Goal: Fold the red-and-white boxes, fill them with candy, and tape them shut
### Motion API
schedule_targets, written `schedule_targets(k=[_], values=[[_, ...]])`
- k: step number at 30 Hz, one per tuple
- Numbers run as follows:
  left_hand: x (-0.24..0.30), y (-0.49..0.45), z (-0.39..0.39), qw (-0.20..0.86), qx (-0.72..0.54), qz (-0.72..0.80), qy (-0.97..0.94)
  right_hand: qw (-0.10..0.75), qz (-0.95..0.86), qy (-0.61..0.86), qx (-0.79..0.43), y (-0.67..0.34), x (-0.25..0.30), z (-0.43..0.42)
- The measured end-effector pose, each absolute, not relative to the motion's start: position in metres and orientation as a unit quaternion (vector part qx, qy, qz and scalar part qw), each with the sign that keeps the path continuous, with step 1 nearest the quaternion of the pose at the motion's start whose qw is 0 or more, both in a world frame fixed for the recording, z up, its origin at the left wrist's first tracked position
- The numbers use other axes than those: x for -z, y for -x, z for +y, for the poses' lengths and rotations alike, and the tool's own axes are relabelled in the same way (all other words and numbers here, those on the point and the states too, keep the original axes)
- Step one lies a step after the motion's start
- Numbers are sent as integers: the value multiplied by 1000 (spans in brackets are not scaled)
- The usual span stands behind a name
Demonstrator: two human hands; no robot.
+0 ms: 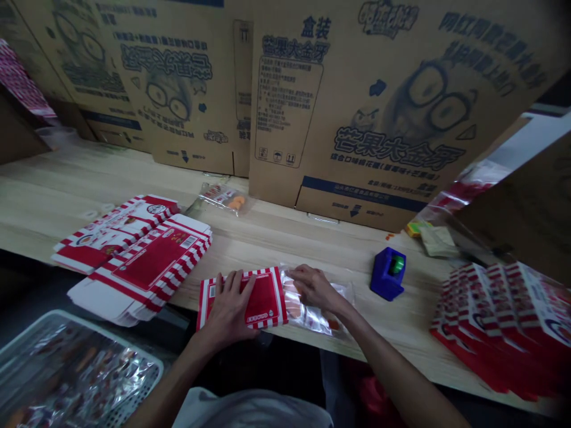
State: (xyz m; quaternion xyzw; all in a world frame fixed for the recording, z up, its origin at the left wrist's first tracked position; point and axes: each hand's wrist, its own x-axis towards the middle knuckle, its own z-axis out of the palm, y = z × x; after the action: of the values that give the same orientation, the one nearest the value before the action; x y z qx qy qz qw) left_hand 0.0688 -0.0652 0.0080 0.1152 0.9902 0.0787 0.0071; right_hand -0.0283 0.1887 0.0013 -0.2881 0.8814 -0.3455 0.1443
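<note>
A red-and-white striped carton lies on the wooden table near its front edge. My left hand rests flat on the carton with fingers spread. My right hand is closed on a clear plastic packet with orange contents, at the carton's right open end. Whether the packet's end is inside the carton is hidden by the hand.
Stacks of flat striped cartons lie at the left, and assembled ones at the right. A blue tape dispenser stands right of my hands. Printed cardboard boxes wall the back. A basket of packets sits lower left. A lone packet lies near the boxes.
</note>
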Motion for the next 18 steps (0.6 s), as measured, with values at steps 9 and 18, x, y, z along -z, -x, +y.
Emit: schedule_targets(k=[9,18], values=[[-3,-66,-61,97,-112,981,-123,95,876,193,432,20,25,187],[11,-66,-66,124,-158,973,-116,-21,889,-137,437,-12,42,293]])
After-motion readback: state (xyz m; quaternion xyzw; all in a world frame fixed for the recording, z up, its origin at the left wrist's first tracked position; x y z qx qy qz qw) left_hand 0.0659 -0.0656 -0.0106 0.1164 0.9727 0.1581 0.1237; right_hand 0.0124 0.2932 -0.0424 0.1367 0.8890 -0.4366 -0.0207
